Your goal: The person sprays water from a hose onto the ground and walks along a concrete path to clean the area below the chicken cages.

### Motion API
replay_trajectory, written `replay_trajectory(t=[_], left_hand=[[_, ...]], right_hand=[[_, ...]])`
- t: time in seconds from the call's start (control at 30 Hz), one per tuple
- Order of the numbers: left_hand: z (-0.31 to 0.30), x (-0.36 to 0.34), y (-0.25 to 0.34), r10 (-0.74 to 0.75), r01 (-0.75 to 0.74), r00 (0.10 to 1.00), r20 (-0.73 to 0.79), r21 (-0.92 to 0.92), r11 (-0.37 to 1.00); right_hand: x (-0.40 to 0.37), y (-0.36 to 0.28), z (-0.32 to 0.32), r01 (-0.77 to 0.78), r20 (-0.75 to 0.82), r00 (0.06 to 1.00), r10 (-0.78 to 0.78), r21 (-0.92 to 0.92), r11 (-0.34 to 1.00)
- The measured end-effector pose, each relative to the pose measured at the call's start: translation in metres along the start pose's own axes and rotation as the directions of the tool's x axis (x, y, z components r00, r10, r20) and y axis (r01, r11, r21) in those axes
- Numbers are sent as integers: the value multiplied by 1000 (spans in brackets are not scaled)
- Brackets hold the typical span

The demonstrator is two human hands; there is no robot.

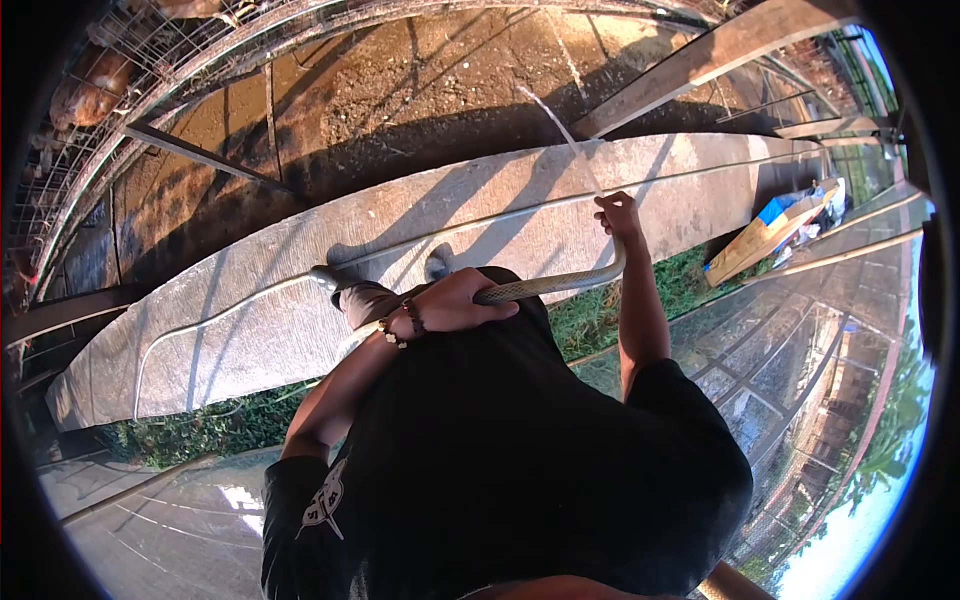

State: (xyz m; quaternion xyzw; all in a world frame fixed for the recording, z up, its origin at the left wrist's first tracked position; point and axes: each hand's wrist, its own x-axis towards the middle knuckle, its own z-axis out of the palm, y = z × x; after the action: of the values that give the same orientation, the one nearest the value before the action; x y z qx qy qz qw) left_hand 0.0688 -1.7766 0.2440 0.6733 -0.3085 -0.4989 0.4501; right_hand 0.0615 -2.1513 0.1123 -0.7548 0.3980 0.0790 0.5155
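Observation:
My right hand [618, 215] is closed round the end of a hose, and a thin jet of water [572, 140] leaves it up and to the left, over the wet ground. The patterned hose [570, 283] bends down from that hand and runs left across my front to my left hand [470, 302]. My left hand, with bracelets at its wrist, is wrapped round the hose; some of its fingers are hidden. More hose [225, 312] lies along the concrete walkway [265, 345] near my feet.
Wire cages [150, 60] with brown birds [100, 85] run along the upper left. A wooden beam [710, 60] crosses the upper right. At right lies a long box [750, 243] with blue and white items. Netting [790, 370] and green plants [215, 432] border the walkway.

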Motion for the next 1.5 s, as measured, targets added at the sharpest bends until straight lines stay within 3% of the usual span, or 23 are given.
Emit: replay_trajectory(t=[1.5], left_hand=[[-1,-10,2,12,-12,1000,-19,-10,1000]], right_hand=[[23,-63,13,196,24,980,-196,-10,981]])
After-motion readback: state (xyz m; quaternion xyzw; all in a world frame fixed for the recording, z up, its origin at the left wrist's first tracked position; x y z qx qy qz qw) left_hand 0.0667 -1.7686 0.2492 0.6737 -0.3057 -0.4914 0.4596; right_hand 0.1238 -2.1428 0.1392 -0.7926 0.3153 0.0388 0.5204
